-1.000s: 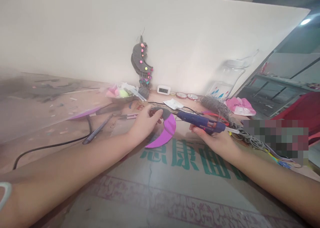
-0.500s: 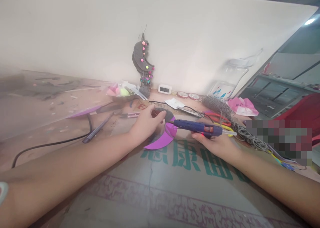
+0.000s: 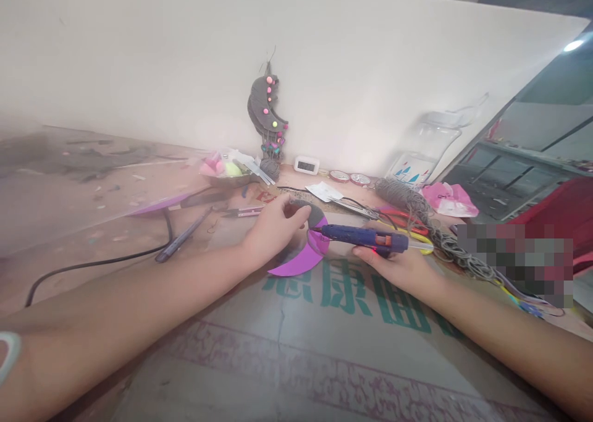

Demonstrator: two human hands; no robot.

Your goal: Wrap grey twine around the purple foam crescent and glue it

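Note:
My left hand (image 3: 281, 227) pinches the upper end of a purple crescent (image 3: 296, 262) whose top part is covered with grey yarn. The crescent's lower tip points to the left, just above the printed cardboard. In my right hand (image 3: 393, 262) is a blue hot glue gun (image 3: 354, 235) with a red light lit and a clear glue stick poking out behind. Its nozzle touches or nearly touches the crescent's inner side where grey meets purple. My left fingers partly hide the crescent's top.
A grey crescent ornament with pompoms (image 3: 265, 107) hangs on the wall. Behind my hands are a bowl of pompoms (image 3: 225, 173), a small digital clock (image 3: 306, 165) and a clear jug (image 3: 424, 147). Grey yarn (image 3: 456, 249) and scissors (image 3: 410, 222) lie at right, a pen (image 3: 185, 233) and black cable (image 3: 99, 264) at left.
The glue gun has shifted slightly left, its nozzle now a little farther over the crescent. Both hands keep their grips. The whole view has shifted slightly.

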